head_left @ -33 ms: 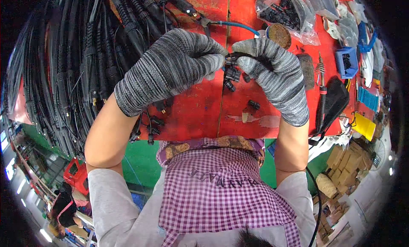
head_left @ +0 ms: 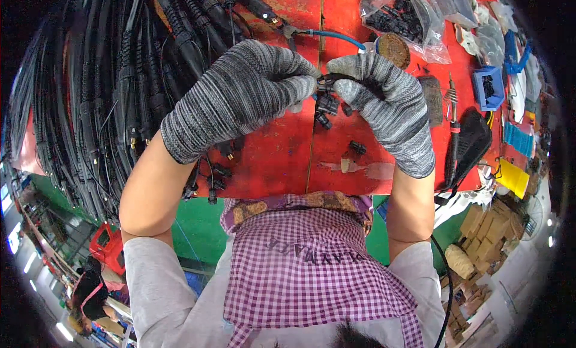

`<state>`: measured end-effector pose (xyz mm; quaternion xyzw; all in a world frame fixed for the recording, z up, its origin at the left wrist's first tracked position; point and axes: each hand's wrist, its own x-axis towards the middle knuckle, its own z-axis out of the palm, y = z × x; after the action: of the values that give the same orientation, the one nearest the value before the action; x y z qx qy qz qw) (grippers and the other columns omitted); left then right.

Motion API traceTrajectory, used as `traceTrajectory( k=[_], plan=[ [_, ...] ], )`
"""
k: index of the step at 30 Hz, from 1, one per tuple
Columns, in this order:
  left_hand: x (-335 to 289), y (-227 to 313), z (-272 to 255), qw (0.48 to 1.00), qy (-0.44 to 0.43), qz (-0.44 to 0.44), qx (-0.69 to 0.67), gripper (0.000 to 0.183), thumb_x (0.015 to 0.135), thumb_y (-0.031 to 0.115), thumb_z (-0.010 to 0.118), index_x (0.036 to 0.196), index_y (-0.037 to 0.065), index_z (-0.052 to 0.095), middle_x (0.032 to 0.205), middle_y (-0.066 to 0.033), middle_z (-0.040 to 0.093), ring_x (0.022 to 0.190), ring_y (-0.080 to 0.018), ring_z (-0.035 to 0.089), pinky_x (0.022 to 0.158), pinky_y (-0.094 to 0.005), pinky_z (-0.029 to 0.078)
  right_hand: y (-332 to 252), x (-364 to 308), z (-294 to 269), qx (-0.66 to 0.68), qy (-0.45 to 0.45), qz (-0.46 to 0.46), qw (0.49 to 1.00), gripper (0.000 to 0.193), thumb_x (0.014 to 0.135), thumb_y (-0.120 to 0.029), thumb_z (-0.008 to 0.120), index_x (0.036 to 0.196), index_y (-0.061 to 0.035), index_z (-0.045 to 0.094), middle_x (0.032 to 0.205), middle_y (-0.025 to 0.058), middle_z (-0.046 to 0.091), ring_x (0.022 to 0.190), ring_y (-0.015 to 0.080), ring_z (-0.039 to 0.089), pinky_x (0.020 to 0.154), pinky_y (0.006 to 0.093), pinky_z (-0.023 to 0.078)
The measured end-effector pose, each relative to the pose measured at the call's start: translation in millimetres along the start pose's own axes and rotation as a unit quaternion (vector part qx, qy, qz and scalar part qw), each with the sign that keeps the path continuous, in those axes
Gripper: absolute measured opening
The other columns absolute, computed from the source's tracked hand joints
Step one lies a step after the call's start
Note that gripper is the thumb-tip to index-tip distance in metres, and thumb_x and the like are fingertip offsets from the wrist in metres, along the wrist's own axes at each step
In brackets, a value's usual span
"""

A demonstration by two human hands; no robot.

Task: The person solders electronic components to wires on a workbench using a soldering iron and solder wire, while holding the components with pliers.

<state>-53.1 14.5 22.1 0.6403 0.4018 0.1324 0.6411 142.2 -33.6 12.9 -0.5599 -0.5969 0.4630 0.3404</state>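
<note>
My left hand (head_left: 240, 93), in a grey-and-black striped knit glove, is closed in a pinch above the red tabletop. Facing it, my right hand (head_left: 387, 99) wears a matching glove and pinches too. Between the two sets of fingertips sits a small black connector (head_left: 324, 82); most of it is hidden by the gloves. Just below the fingers lie several loose black connectors (head_left: 326, 105) on the table. One more black connector (head_left: 357, 147) rests nearer to me.
Bundles of black cables (head_left: 114, 78) cover the left side. Beyond my hands lie pliers with a blue handle (head_left: 336, 37), a bag of black parts (head_left: 399, 18) and a round brown tin (head_left: 393, 51). A soldering iron (head_left: 453, 132) and a blue bin (head_left: 489, 89) are at right.
</note>
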Motion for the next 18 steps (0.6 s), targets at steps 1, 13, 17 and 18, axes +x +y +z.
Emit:
traceTrajectory(
  k=[1,13,17,18],
  plan=[
    [-0.2,1.2,-0.8,1.0,-0.009,-0.014,-0.001,0.022,0.081,0.016,0.053,0.095,0.001,0.059,0.067,-0.0001,0.057,0.059,-0.0063,0.05,0.054,-0.0205,0.041,2.3,0.7,-0.1,-0.012,0.004,-0.025,1.0,0.019,0.075,-0.012,0.061,0.093,-0.0051,0.061,0.076,0.0042,0.061,0.067,0.0102,0.054,0.064,0.024,0.044],
    [-1.2,2.2,-1.8,0.999,-0.007,-0.026,-0.018,0.021,0.08,0.015,0.053,0.095,0.001,0.059,0.066,-0.0001,0.057,0.058,-0.0061,0.05,0.053,-0.0202,0.041,1.8,2.6,2.8,-0.032,0.026,-0.05,0.998,0.019,0.074,-0.012,0.061,0.092,-0.0044,0.061,0.076,0.0058,0.061,0.067,0.0121,0.054,0.063,0.0252,0.044],
    [-1.2,-0.1,-0.2,0.999,0.004,-0.025,-0.028,0.022,0.08,0.015,0.053,0.095,0.001,0.058,0.067,0.0003,0.056,0.058,-0.006,0.05,0.053,-0.02,0.041,-0.5,3.4,2.9,-0.019,0.02,-0.031,0.999,0.019,0.074,-0.011,0.061,0.092,-0.0041,0.061,0.077,0.0057,0.061,0.069,0.012,0.055,0.064,0.0248,0.044],
    [-0.3,-2.3,-0.1,1.0,0.003,-0.013,-0.025,0.022,0.08,0.016,0.053,0.095,0.001,0.058,0.067,0.0004,0.056,0.058,-0.0059,0.05,0.053,-0.0198,0.04,-0.7,3.5,2.7,-0.019,0.021,-0.031,0.999,0.019,0.074,-0.011,0.061,0.092,-0.0041,0.061,0.077,0.0057,0.061,0.069,0.012,0.055,0.064,0.0248,0.044]
  ],
)
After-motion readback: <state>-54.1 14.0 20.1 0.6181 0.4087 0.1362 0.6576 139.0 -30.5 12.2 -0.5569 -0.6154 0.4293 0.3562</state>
